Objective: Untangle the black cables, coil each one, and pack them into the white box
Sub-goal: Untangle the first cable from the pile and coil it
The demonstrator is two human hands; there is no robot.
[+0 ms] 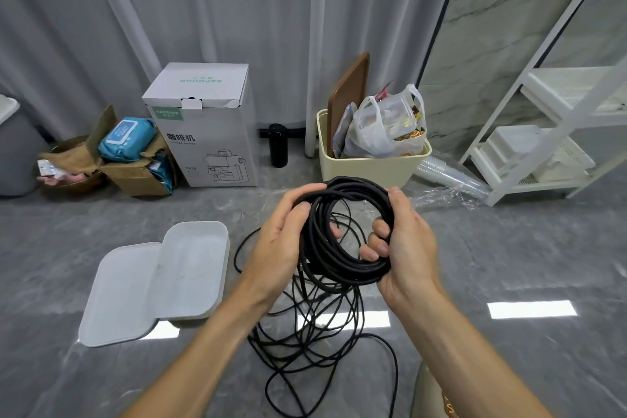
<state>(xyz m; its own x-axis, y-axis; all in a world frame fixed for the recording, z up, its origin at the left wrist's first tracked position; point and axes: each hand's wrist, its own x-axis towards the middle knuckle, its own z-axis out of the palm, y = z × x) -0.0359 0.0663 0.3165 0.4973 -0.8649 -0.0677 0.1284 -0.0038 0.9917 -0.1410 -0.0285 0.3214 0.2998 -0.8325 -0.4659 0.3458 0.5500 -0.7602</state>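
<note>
Room: grey curtains hang behind a glossy grey marble-look floor that mirrors bright ceiling lights.
Back row: at 11 o'clock stands a tall white carton printed with a coffee machine; at 1 o'clock a cream bin holds a plastic bag; at 3 o'clock a white shelf rack.
Left hand: curled around the left side of the coiled cable, thumb over the strands at the coil's 10 o'clock, fingertips inside the ring.
Right hand: closed on the coil's right side, thumb at its 2 o'clock, fingers hooked through the middle.
Coil: held above the floor at centre frame, its ring facing the camera, long axis tilted from 11 to 5 o'clock.
Loose cables: a black tangle on the floor directly below the coil, at 6 o'clock.
White box: open on the floor at 9 o'clock of the hands, long axis toward 1 o'clock, its lid lying against its left side.
</note>
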